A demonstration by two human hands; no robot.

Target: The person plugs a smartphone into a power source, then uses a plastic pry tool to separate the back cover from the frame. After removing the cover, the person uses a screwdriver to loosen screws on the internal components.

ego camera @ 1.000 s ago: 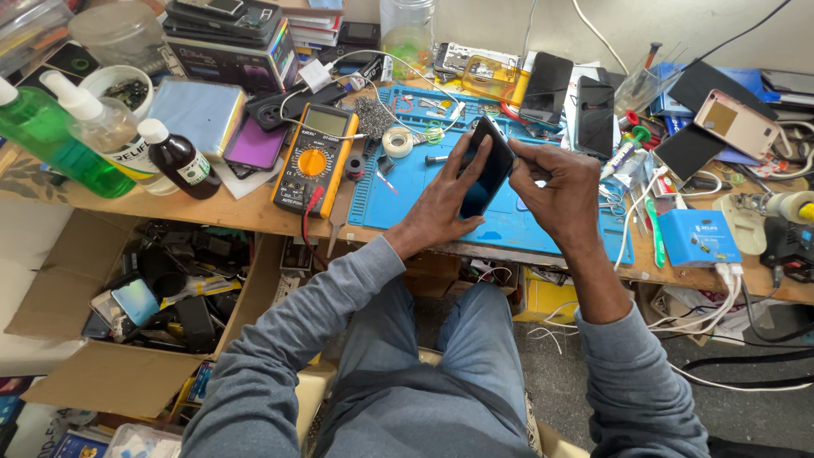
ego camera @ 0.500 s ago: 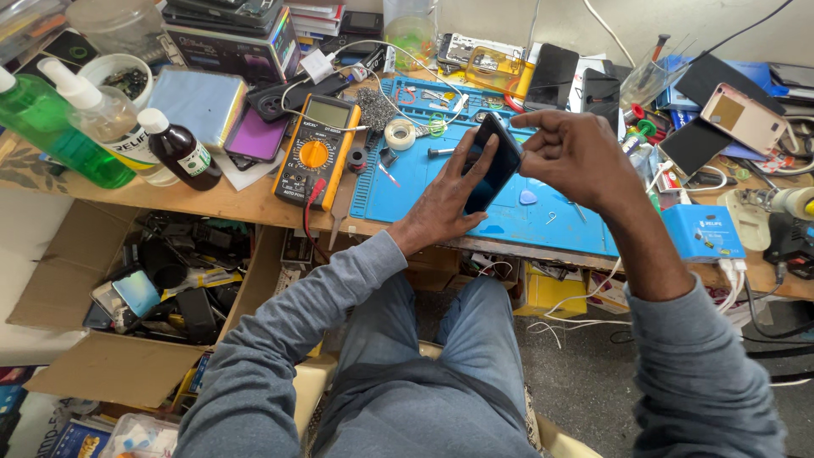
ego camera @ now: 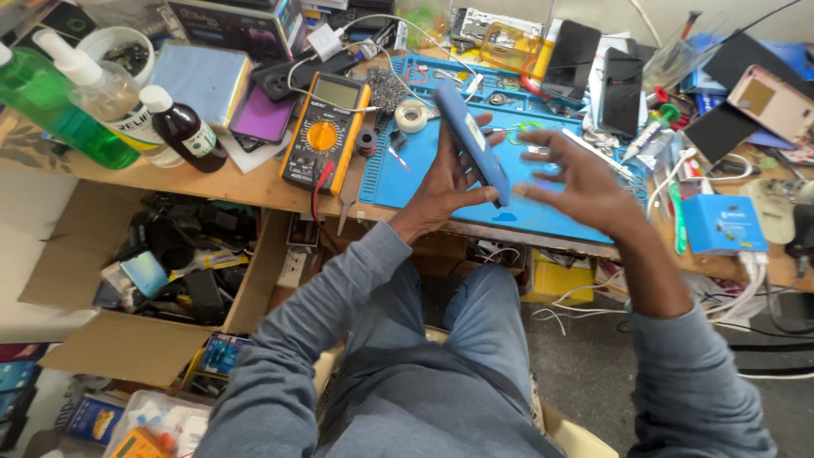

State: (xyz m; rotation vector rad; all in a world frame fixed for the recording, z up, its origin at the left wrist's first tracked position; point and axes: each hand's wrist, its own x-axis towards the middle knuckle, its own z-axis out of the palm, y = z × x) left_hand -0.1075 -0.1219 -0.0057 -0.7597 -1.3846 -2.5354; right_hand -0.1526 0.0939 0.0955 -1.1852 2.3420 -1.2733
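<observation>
Since half a second earlier the right hand (ego camera: 585,182) had let go of the blue phone (ego camera: 473,140) and pulled back to its right, fingers spread, slightly blurred, only a fingertip near the phone's lower end. The left hand (ego camera: 445,182) gripped the phone alone, fingers wrapped behind it, phone tilted on edge above the blue work mat (ego camera: 398,174). An orange multimeter (ego camera: 326,131) lay just left of the mat; a tape roll (ego camera: 412,116) sat on the mat's upper part.
</observation>
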